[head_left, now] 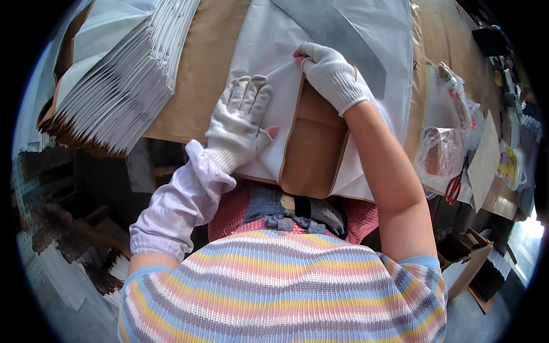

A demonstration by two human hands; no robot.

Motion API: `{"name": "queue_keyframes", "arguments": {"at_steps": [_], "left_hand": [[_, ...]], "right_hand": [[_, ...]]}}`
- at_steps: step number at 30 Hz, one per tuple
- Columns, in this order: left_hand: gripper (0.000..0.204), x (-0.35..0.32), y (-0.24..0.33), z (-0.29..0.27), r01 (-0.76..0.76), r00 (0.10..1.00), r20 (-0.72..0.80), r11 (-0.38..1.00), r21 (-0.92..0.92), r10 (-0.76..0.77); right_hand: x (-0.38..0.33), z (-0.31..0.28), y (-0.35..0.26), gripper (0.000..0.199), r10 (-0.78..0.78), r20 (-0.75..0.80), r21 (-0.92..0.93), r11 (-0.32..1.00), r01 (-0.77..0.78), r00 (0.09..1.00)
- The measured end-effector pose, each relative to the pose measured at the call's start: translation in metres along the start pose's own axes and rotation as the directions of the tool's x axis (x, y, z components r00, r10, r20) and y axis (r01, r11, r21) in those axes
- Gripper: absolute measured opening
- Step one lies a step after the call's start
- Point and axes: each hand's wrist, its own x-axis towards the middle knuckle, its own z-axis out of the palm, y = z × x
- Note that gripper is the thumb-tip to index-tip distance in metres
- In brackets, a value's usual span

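A large white paper sheet with a brown inner side, which looks like a paper sack (269, 34), lies in front of me on the work table. Its near part is folded open, and a brown strip (313, 143) shows there. My left hand (243, 108), in a white knitted glove, rests flat on the white paper left of that strip, fingers stretched out. At the far end of the strip, my right hand (327, 71), in a glove with bare fingertips, pinches a raised fold of the white paper. A flat grey plate (349, 40) lies beyond it on the paper.
On the left lies a fanned stack of white folded paper (126, 86). To the right are clear plastic bags (443, 151), red-handled scissors (453, 188) and a pale card (483, 163) at the table edge. A cardboard box (472, 257) stands below on the right.
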Motion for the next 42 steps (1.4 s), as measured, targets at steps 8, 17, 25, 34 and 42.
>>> {"name": "queue_keyframes", "arguments": {"at_steps": [8, 17, 25, 34, 42], "left_hand": [[0.084, 0.002, 0.005, 0.004, 0.035, 0.999, 0.013, 0.999, 0.009, -0.035], [0.087, 0.011, 0.004, 0.003, 0.010, 0.980, 0.198, 0.996, 0.089, -0.027], [0.096, 0.088, 0.018, 0.002, -0.144, 0.975, 0.168, 0.989, -0.034, 0.148], [0.097, -0.026, 0.004, -0.009, 0.179, 0.972, 0.143, 0.981, 0.075, -0.189], [0.081, -0.053, 0.010, -0.017, -0.014, 1.000, -0.001, 0.987, 0.162, 0.014]], "right_hand": [[0.002, -0.008, -0.017, 0.027, 0.118, 0.081, -0.217, 0.971, -0.098, 0.990], [0.026, -0.090, 0.039, 0.061, 0.232, -0.172, -0.692, 0.663, -0.286, 0.957], [0.042, -0.137, 0.064, 0.030, 0.206, -0.156, -0.105, 0.969, -0.224, 0.966], [-0.133, -0.074, 0.045, 0.012, 0.070, -0.018, 0.128, 0.989, -0.067, 0.997], [-0.116, -0.057, 0.051, 0.010, -0.130, -0.034, -0.050, 0.991, 0.128, 0.991]]}}
